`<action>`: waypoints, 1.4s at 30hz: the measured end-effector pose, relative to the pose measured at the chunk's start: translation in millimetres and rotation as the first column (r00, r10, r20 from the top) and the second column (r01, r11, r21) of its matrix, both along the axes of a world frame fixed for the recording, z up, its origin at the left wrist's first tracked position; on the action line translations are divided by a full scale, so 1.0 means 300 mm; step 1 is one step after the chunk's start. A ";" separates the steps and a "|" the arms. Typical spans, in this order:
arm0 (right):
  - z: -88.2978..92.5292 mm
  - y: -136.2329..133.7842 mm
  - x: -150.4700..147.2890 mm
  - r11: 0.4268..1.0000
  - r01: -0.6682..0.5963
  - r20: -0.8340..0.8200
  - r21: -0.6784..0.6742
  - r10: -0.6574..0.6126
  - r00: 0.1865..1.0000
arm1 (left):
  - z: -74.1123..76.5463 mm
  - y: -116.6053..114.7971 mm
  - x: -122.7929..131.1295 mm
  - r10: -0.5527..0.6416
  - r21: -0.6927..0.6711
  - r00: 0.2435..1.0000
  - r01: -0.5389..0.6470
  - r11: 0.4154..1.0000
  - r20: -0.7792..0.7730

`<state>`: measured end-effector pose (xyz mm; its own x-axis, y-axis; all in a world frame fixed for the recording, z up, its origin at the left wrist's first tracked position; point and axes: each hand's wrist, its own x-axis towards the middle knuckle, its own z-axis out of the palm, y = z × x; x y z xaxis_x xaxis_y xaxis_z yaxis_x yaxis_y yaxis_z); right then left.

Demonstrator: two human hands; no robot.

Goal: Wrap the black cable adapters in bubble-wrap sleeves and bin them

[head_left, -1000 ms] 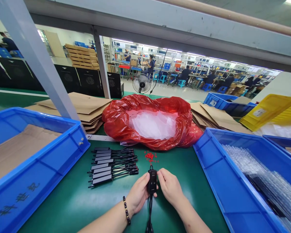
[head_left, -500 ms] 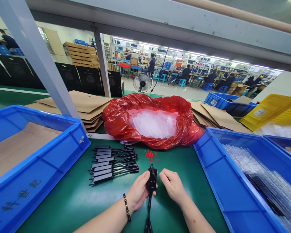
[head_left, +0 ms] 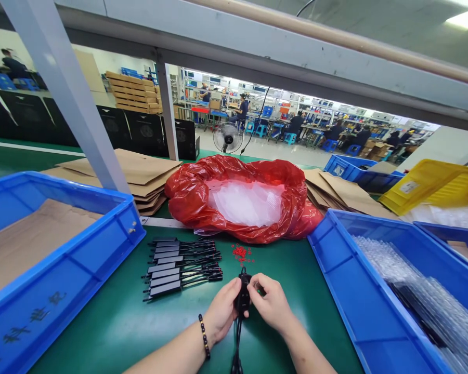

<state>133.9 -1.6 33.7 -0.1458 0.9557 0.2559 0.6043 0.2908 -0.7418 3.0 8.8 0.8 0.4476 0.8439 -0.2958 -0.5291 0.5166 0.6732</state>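
Observation:
My left hand (head_left: 223,307) is closed around a small black box with cables (head_left: 243,301), which stands upright with a short loop at its top. Its dark cables hang down toward the front edge of the picture. At the box's upper right side, my right hand (head_left: 271,302) has its thumb and forefinger pinched together against it; whatever may be between those fingertips is hidden. Just beyond the box lies a small pile of red rings (head_left: 240,253). To the left, several similar black boxes with cables (head_left: 166,287) are lined up on the green table (head_left: 140,332).
A red plastic bag (head_left: 187,182) holding clear sleeves sits behind the rings. Blue bins (head_left: 97,244) flank the work area; the right bin (head_left: 335,259) contains bubble-wrapped pieces. Cardboard sheets (head_left: 140,166), a slanted metal post (head_left: 74,98) and a fan (head_left: 228,138) stand farther back.
My right hand has moved left from beside the black box until its fingertips meet the box's side. The left hand keeps its hold. The view has tilted slightly.

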 end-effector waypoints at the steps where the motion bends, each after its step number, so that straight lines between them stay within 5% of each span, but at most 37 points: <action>1: 0.005 0.001 0.007 1.000 -0.007 -0.034 -0.005 0.007 0.999 | -0.001 0.002 -0.001 0.009 -0.001 1.000 -0.009 1.000 -0.004; 4: 0.018 0.044 0.059 0.997 0.078 -0.061 -0.014 -0.079 0.995 | -0.001 0.010 -0.002 0.045 -0.032 0.999 -0.045 0.998 -0.011; 7: 0.012 0.139 0.132 0.956 0.277 0.222 -0.098 -0.251 0.942 | 0.014 0.013 -0.003 0.054 -0.071 0.998 -0.055 0.996 -0.016; 11: -0.017 0.244 0.211 0.880 0.439 0.478 -0.182 -0.311 0.821 | 0.044 0.002 -0.010 0.031 -0.057 0.999 -0.030 0.998 0.018; 14: -0.043 0.253 0.261 0.856 0.501 0.492 -0.132 -0.382 0.782 | 0.052 -0.010 -0.016 -0.015 0.015 0.999 0.015 1.000 0.030; 19: -0.076 0.218 0.335 0.760 0.650 0.623 0.000 -0.508 0.594 | 0.044 -0.013 -0.010 -0.054 0.049 0.998 0.056 0.997 -0.045; 23: -0.057 0.224 0.344 0.745 0.656 0.621 0.123 -0.573 0.534 | 0.046 -0.007 -0.003 -0.108 0.041 0.992 0.111 0.993 -0.067; 28: 0.029 0.306 0.261 0.801 0.376 0.427 0.466 -0.575 0.698 | 0.052 -0.005 -0.002 -0.121 0.029 0.992 0.122 0.992 -0.042; 31: 0.070 0.390 0.184 0.821 0.295 0.377 0.489 -0.504 0.778 | 0.053 -0.009 -0.003 -0.115 0.039 0.993 0.117 0.992 -0.037; 37: 0.092 0.533 0.110 0.846 0.304 0.272 0.438 -0.447 0.852 | 0.037 -0.008 -0.005 -0.110 0.062 0.993 0.112 0.992 -0.039; 42: 0.122 0.468 0.134 0.807 0.427 0.012 0.408 -0.473 0.881 | 0.041 -0.006 -0.008 -0.096 0.099 0.995 0.098 0.990 -0.029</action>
